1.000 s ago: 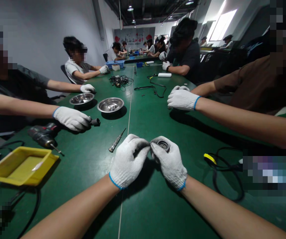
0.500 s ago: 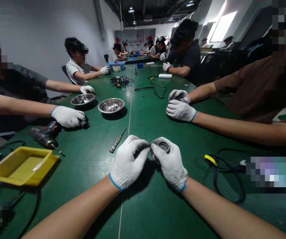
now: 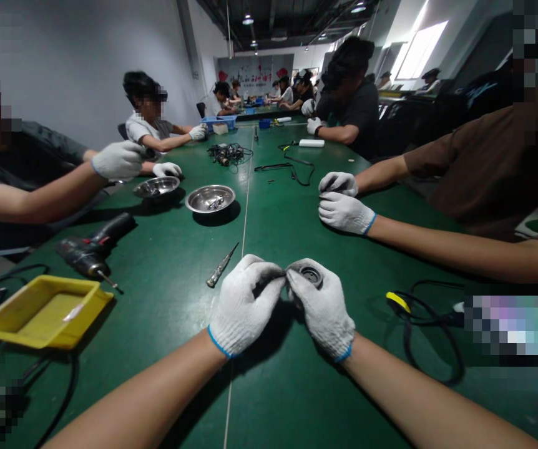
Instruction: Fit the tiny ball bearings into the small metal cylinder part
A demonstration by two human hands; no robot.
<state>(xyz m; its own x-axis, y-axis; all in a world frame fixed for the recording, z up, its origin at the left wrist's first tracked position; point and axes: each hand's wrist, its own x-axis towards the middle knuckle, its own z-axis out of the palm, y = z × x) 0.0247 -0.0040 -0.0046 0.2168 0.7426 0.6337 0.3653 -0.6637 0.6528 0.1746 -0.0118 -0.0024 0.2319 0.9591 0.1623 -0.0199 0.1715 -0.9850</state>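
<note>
Both of my hands wear white knitted gloves with blue cuffs and meet at the fingertips above the green table (image 3: 170, 374). My right hand (image 3: 322, 305) is closed around a dark round part (image 3: 311, 276), whose ringed end shows between thumb and fingers. My left hand (image 3: 248, 305) is pinched, its thumb and finger touching the fingertips of my right hand; whatever lies in the pinch is too small to make out. Just beyond my left hand a screwdriver (image 3: 221, 268) with a clear handle lies on the table.
At left are a power drill (image 3: 88, 252) and a yellow tray (image 3: 44, 312). Two metal bowls (image 3: 210, 199) (image 3: 156, 187) stand farther off. A black cable with a yellow band (image 3: 397, 302) lies at right. People's gloved hands are on both sides; tangled cables (image 3: 226, 154) lie beyond.
The person at left has lifted a gloved hand with a dark object off the table, up and away from the drill. My own hands have hardly moved.
</note>
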